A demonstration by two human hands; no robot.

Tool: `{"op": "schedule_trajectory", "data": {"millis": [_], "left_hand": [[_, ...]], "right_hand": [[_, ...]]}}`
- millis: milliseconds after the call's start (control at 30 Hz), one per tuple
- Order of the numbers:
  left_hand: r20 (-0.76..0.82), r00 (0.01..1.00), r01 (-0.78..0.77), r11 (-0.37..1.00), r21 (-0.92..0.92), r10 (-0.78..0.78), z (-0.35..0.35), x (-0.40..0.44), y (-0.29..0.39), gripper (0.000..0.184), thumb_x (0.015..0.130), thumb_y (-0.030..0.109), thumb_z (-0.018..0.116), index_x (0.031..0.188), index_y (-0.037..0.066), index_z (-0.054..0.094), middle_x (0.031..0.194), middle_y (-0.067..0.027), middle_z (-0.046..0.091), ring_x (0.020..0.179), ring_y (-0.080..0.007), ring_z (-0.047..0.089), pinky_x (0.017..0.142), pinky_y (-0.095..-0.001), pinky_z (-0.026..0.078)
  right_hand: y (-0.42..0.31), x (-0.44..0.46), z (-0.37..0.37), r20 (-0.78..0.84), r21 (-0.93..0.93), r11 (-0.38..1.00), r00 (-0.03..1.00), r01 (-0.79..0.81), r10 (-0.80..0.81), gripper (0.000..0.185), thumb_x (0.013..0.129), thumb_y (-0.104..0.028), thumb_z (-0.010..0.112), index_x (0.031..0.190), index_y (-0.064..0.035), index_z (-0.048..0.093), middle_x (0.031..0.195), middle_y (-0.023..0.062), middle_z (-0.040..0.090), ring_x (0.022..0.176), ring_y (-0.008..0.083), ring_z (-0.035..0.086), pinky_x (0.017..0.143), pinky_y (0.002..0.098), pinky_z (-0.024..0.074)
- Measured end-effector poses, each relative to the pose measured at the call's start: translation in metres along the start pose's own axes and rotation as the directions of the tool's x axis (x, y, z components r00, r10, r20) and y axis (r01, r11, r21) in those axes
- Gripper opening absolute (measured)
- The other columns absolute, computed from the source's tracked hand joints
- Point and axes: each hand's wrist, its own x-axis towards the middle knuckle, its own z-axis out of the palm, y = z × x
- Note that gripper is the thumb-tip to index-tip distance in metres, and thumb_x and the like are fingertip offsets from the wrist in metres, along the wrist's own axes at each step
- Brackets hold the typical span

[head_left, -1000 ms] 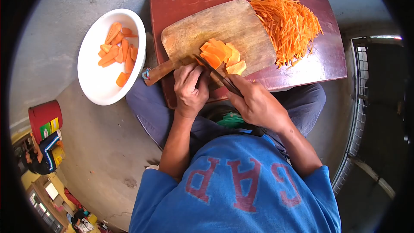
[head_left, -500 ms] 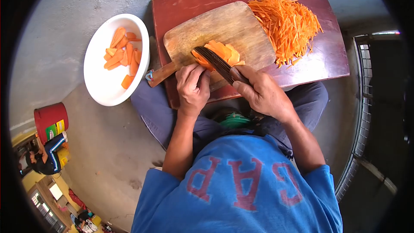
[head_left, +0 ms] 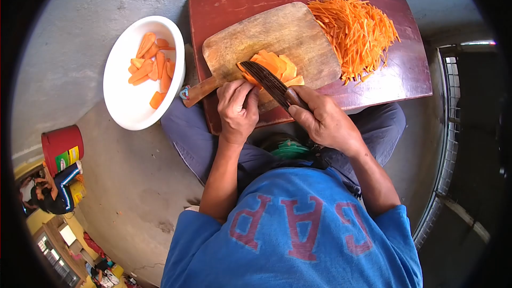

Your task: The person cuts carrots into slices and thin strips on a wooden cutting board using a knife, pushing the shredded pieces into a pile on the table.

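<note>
My right hand (head_left: 329, 121) is wrapped round the handle of a dark-bladed knife (head_left: 265, 81). The blade lies slantwise across a layered stack of thin carrot slices (head_left: 277, 65) on a wooden cutting board (head_left: 288, 25). Curled at the near-left side of the stack, my left hand (head_left: 236, 111) has its fingers bent against the slices, close to the blade. Its fingertips are partly hidden, as is the carrot beneath the knife.
A heap of carrot strips (head_left: 356, 37) lies right of the board on the red table (head_left: 229, 0). To the left stands a white basin (head_left: 125, 96) with carrot pieces (head_left: 149, 66). A red bucket (head_left: 57, 141) and another person (head_left: 56, 194) are farther off, lower left.
The knife and my right hand have shifted slightly, with the handle a little lower. My left hand stays in nearly the same place by the slices.
</note>
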Motion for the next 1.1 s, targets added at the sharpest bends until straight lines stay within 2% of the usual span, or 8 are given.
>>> {"op": "schedule_trajectory", "data": {"millis": [200,300,433,667,767,867,967,1100], "left_hand": [[0.007,1.0,-0.016,1.0,-0.006,0.016,-0.001,-0.001,-0.003,0.02,0.091,-0.002,0.085,0.109,0.001,0.079,0.108,-0.0112,0.077,0.096,-0.034,0.073,0.09,-0.0471,0.055],[0.021,1.0,0.013,1.0,0.02,-0.014,-0.004,-0.001,0.0,0.018,0.092,-0.001,0.086,0.109,0.0,0.08,0.109,-0.0143,0.078,0.099,-0.0369,0.075,0.091,-0.0455,0.059],[0.001,1.0,0.031,1.0,0.001,-0.031,0.0,-0.003,-0.001,0.016,0.093,-0.001,0.086,0.108,0.0,0.08,0.109,-0.0141,0.078,0.1,-0.0362,0.075,0.091,-0.045,0.059],[-0.011,0.999,0.048,0.999,-0.004,-0.048,0.0,-0.003,-0.001,0.016,0.091,-0.001,0.086,0.106,0.001,0.08,0.107,-0.0118,0.078,0.099,-0.0345,0.074,0.092,-0.046,0.057],[-0.02,0.999,0.042,0.999,-0.001,-0.042,0.002,-0.003,0.0,0.016,0.09,-0.002,0.086,0.105,0.002,0.08,0.106,-0.0104,0.077,0.098,-0.0338,0.073,0.091,-0.0465,0.056],[-0.031,0.999,0.039,0.999,0.0,-0.039,0.003,-0.004,0.0,0.016,0.09,-0.002,0.086,0.104,0.002,0.079,0.105,-0.0098,0.077,0.097,-0.0336,0.073,0.091,-0.0461,0.056],[-0.036,0.999,0.025,1.0,-0.003,-0.025,0.001,-0.001,0.0,0.016,0.09,-0.003,0.086,0.104,0.002,0.079,0.104,-0.0097,0.077,0.096,-0.0337,0.073,0.09,-0.0462,0.056],[-0.039,0.999,0.008,1.0,-0.013,-0.008,0.001,-0.001,-0.001,0.016,0.09,-0.004,0.085,0.103,0.002,0.079,0.103,-0.01,0.078,0.094,-0.0338,0.073,0.089,-0.0462,0.056]], "right_hand": [[-0.004,0.012,0.012,-0.018,-0.017,0.999,0.999,0.044,-0.044,0.03,0.109,-0.014,0.068,0.133,0.0035,0.065,0.1,0.0313,0.071,0.094,0.0475,0.074,0.084,0.0517,0.0557],[0.009,0.031,0.023,-0.012,-0.035,0.993,0.994,0.111,-0.112,0.032,0.108,-0.014,0.067,0.134,0.0044,0.065,0.107,0.0329,0.073,0.104,0.0501,0.075,0.088,0.0537,0.0561],[0.025,0.052,0.023,-0.02,-0.038,0.983,0.983,0.182,-0.183,0.03,0.108,-0.015,0.067,0.13,0.0049,0.067,0.104,0.0287,0.075,0.099,0.0444,0.076,0.09,0.0491,0.0572],[-0.002,0.019,0.001,-0.072,0.037,0.997,0.995,0.066,-0.064,0.023,0.11,-0.017,0.066,0.123,0.0018,0.067,0.085,0.0103,0.059,0.082,0.0179,0.059,0.075,0.0401,0.0519],[-0.001,0.01,-0.001,-0.028,0.023,0.998,0.998,0.056,-0.055,0.029,0.107,-0.015,0.069,0.129,0.005,0.067,0.098,0.0305,0.071,0.094,0.0471,0.073,0.086,0.0512,0.0566],[-0.001,0.007,0.001,-0.025,0.024,0.999,0.999,0.021,-0.02,0.029,0.107,-0.014,0.069,0.129,0.0045,0.066,0.096,0.0302,0.07,0.092,0.0475,0.073,0.086,0.0515,0.0567],[0.006,0.009,0.005,-0.026,0.035,0.997,0.997,0.072,-0.071,0.021,0.109,-0.015,0.066,0.122,0.0018,0.064,0.088,0.015,0.057,0.081,0.0241,0.058,0.078,0.0431,0.0519],[0.006,0.011,0.007,-0.023,0.035,0.996,0.996,0.085,-0.084,0.021,0.109,-0.015,0.066,0.121,0.0022,0.064,0.088,0.018,0.059,0.08,0.0282,0.059,0.079,0.0447,0.0524]]}}
